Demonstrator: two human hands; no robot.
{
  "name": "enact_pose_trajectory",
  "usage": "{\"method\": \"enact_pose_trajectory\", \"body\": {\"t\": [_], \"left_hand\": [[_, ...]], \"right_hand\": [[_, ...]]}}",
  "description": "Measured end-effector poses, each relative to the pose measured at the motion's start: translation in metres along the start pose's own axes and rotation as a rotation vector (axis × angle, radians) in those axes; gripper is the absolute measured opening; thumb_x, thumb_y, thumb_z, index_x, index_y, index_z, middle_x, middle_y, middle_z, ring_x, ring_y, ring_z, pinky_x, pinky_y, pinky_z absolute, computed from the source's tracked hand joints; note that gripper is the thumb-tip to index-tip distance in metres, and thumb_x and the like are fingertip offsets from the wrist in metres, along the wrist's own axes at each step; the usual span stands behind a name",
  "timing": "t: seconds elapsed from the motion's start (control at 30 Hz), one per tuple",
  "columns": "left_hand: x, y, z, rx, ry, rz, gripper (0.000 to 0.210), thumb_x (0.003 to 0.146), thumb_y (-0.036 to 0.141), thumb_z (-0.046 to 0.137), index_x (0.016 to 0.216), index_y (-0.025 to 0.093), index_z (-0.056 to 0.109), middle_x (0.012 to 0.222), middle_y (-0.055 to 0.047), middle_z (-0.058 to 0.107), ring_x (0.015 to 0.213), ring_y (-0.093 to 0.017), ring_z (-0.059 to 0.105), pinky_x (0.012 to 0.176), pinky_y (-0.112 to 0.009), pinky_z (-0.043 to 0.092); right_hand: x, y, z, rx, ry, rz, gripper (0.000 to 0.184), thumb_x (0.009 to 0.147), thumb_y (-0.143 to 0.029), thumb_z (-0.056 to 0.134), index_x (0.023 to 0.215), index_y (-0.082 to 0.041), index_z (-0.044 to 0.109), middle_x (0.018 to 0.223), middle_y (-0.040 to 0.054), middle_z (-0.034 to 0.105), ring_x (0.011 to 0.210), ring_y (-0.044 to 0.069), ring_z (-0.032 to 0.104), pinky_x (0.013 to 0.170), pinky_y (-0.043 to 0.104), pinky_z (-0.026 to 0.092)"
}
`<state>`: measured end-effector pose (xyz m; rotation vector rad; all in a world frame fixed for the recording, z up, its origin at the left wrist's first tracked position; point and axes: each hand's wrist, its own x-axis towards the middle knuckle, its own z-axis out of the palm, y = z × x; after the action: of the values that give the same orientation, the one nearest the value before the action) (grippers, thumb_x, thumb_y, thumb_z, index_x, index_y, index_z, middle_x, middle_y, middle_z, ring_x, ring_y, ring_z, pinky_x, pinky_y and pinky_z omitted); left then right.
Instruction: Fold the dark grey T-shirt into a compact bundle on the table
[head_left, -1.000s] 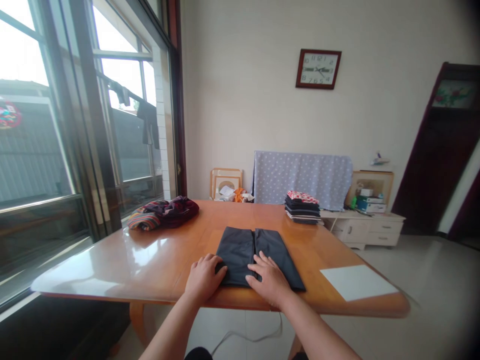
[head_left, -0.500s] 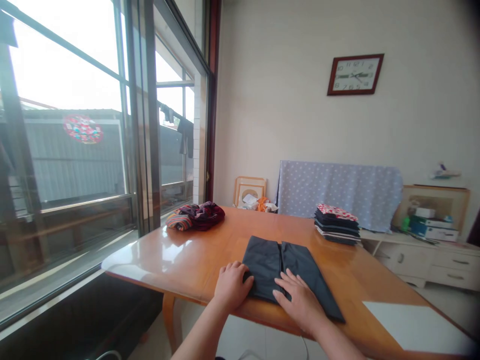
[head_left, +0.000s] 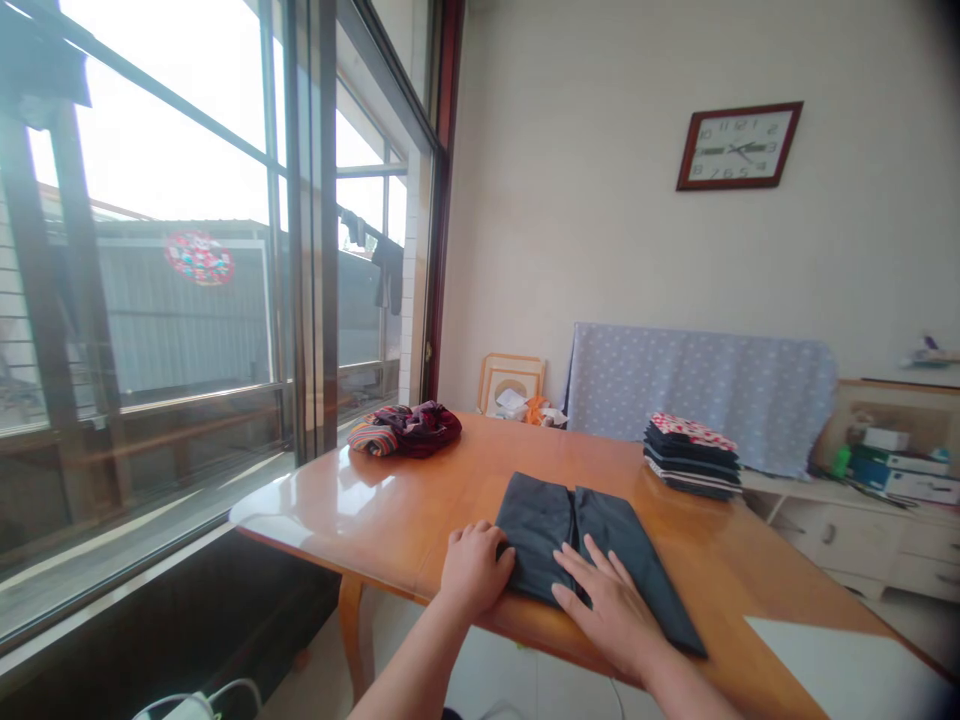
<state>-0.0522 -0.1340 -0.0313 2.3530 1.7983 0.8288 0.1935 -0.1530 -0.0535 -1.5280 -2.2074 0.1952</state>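
Observation:
A dark folded garment [head_left: 536, 510] lies flat near the front edge of the wooden table, with a slit running down between its two halves. At its left edge is my left hand [head_left: 476, 568], fingers curled and thumb resting against the cloth, closed on that edge. My right hand [head_left: 607, 600] lies palm down over the garment's near middle, fingers spread across the slit. The fabric under both hands is hidden.
The wooden table [head_left: 442, 500] carries a crumpled heap of patterned cloth [head_left: 409, 430] at far left. A stack of folded clothes [head_left: 690, 460] stands at far right, and a white sheet [head_left: 840, 665] lies at near right. Large windows [head_left: 187, 330] line the left side.
The view has turned slightly left, so everything sits further right in the picture. My right hand's fingers look a little more spread. The garment keeps its place under both hands.

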Motion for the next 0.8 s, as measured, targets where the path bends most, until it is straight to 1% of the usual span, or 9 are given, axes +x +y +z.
{"method": "enact_pose_trajectory", "body": {"t": [0.07,0.13,0.23,0.3,0.4,0.47,0.57,0.7,0.8], "left_hand": [[0.0,0.0,-0.001,-0.007,-0.004,-0.004,0.028,0.093,0.041,0.049,0.101,0.026,0.072,0.107,-0.009,0.068,0.106,-0.026,0.061,0.095,-0.039,0.038],[0.001,0.0,0.0,-0.013,-0.007,-0.01,0.028,0.093,0.041,0.05,0.101,0.026,0.072,0.107,-0.008,0.068,0.106,-0.026,0.061,0.095,-0.039,0.038],[0.003,-0.002,0.001,-0.026,-0.008,-0.015,0.028,0.093,0.042,0.05,0.101,0.027,0.072,0.108,-0.007,0.068,0.107,-0.026,0.061,0.096,-0.039,0.038],[0.006,-0.003,0.003,-0.026,-0.013,-0.018,0.028,0.093,0.042,0.049,0.102,0.028,0.072,0.108,-0.007,0.068,0.108,-0.026,0.061,0.096,-0.04,0.038],[0.013,-0.001,0.004,-0.003,-0.01,-0.027,0.029,0.095,0.041,0.046,0.103,0.028,0.071,0.11,-0.007,0.068,0.109,-0.027,0.06,0.097,-0.042,0.038],[0.021,0.006,0.006,0.009,0.002,-0.01,0.031,0.096,0.039,0.044,0.105,0.027,0.071,0.112,-0.009,0.067,0.11,-0.027,0.06,0.097,-0.042,0.038],[0.035,0.021,0.013,0.013,-0.001,0.058,0.033,0.098,0.037,0.041,0.109,0.025,0.069,0.116,-0.01,0.067,0.111,-0.026,0.06,0.099,-0.039,0.038],[0.055,0.046,0.032,0.021,-0.044,0.153,0.036,0.098,0.035,0.039,0.117,0.023,0.067,0.122,-0.011,0.067,0.116,-0.027,0.059,0.104,-0.041,0.038],[0.068,0.063,0.05,0.012,-0.07,0.194,0.041,0.099,0.039,0.038,0.128,0.025,0.063,0.139,-0.011,0.06,0.131,-0.029,0.051,0.112,-0.046,0.032]], "right_hand": [[0.0,-0.001,0.0,0.005,0.015,0.009,0.055,0.093,-0.058,0.048,0.141,-0.034,0.057,0.151,-0.0003,0.051,0.151,0.032,0.024,0.122,0.057,0.014],[-0.001,-0.001,0.0,0.024,0.013,0.018,0.051,0.092,-0.055,0.05,0.137,-0.033,0.062,0.149,-0.0001,0.053,0.151,0.032,0.025,0.123,0.056,0.014],[-0.001,0.001,0.002,0.078,0.025,0.023,0.049,0.092,-0.055,0.051,0.134,-0.032,0.065,0.147,0.0016,0.055,0.149,0.032,0.029,0.123,0.055,0.015],[-0.001,0.004,0.003,0.138,0.081,0.019,0.051,0.093,-0.056,0.05,0.135,-0.029,0.064,0.146,0.0037,0.056,0.148,0.03,0.033,0.123,0.054,0.018],[0.0,0.01,0.005,0.303,0.206,0.029,0.053,0.095,-0.057,0.048,0.134,-0.025,0.065,0.145,0.0074,0.057,0.146,0.027,0.038,0.121,0.05,0.027],[0.0,0.014,0.005,0.433,0.276,0.056,0.056,0.095,-0.059,0.047,0.133,-0.023,0.065,0.146,0.0092,0.056,0.144,0.027,0.04,0.12,0.049,0.03],[0.0,0.017,0.0,0.584,0.347,0.117,0.06,0.094,-0.063,0.046,0.133,-0.022,0.065,0.143,0.0101,0.058,0.141,0.028,0.045,0.12,0.049,0.032],[0.0,0.022,-0.006,0.72,0.425,0.193,0.061,0.094,-0.066,0.045,0.13,-0.021,0.066,0.136,0.01,0.064,0.133,0.028,0.054,0.117,0.048,0.037],[0.001,0.024,-0.007,0.77,0.454,0.21,0.061,0.093,-0.067,0.046,0.126,-0.021,0.068,0.132,0.0104,0.067,0.128,0.029,0.058,0.114,0.047,0.042]]}}
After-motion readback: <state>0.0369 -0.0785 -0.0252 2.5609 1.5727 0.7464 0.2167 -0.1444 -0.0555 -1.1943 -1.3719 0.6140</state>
